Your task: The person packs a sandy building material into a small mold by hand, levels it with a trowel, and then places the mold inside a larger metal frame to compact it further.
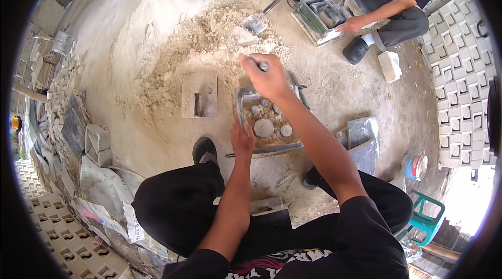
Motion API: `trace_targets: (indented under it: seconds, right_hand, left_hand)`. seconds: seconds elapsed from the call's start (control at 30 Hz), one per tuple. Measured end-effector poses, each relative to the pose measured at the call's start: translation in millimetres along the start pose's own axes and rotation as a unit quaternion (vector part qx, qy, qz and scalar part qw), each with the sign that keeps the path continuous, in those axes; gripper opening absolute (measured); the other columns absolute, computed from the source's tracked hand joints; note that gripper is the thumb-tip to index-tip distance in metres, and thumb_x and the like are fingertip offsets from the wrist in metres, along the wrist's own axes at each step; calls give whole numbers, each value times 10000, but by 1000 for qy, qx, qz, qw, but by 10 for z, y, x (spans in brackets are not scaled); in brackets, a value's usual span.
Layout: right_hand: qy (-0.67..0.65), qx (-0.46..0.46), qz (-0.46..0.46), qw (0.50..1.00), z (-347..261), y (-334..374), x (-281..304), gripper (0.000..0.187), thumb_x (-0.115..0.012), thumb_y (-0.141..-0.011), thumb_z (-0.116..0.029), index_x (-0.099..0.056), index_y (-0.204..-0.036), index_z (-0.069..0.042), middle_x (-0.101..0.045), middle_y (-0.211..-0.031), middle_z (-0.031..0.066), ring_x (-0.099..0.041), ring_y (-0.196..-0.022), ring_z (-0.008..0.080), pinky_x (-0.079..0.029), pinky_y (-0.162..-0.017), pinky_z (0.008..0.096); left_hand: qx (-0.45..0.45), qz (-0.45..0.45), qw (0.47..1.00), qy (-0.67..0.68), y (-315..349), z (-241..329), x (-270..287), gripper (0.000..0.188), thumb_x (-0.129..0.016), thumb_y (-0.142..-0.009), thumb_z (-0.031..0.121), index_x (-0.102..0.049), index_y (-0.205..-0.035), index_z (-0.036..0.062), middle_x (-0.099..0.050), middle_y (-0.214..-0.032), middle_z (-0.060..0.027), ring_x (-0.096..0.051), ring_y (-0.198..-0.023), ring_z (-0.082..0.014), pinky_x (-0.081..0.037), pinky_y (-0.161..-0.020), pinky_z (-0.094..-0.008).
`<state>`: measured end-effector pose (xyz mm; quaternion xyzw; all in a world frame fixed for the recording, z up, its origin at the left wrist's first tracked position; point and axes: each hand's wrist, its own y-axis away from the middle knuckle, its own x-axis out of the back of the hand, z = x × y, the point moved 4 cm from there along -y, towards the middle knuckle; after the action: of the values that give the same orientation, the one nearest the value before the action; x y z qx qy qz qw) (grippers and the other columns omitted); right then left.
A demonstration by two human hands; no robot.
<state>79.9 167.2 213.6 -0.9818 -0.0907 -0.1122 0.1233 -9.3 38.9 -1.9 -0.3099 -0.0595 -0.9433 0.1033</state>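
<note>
Between my feet lies a square metal mould (pixel 269 149) with sandy mix and several grey round discs (pixel 263 128) inside. My left hand (pixel 242 139) grips the mould's left wall, its thumb and fingers along the edge. Above the far side of the mould, my right hand (pixel 267 77) is raised in a fist around a tool's handle (pixel 263 66). Only the handle's round end shows; the hand hides the rest, so its kind cannot be told. To the left of the mould, a flat board (pixel 208 98) with a dark handle lies on the floor.
Loose sandy mix (pixel 183 43) is heaped beyond the mould, with a shovel (pixel 256 24) on it. At the far right a co-worker's hands work at another mould (pixel 320 35). Grey plates (pixel 363 140), a bucket (pixel 415 166) and a green stool (pixel 426 220) stand right; sacks (pixel 104 190) lie left.
</note>
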Motion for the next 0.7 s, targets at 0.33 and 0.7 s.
trace_targets:
  seconds: [0.33,0.7]
  right_hand:
    - [30,14,17,999,-7,180,270,371,-571,-912,-168,-443,-606,-1,-346,-522,-9,-297,-553,63,-298,-495,277]
    - [28,27,31,999,38,367,663,393,-583,-893,-140,-411,-569,0,-329,-502,15,-300,-530,63,-283,-455,288]
  left_hand:
    - [-22,24,999,-4,49,23,-82,568,-427,-930,202,-235,-1448,71,-538,-1123,-274,-509,-1015,-437,-391,-888,-481]
    - [-10,4,1000,25,72,32,-76,547,-412,-943,202,-244,-1446,69,-512,-1198,-288,-491,-1086,-440,-383,-921,-474]
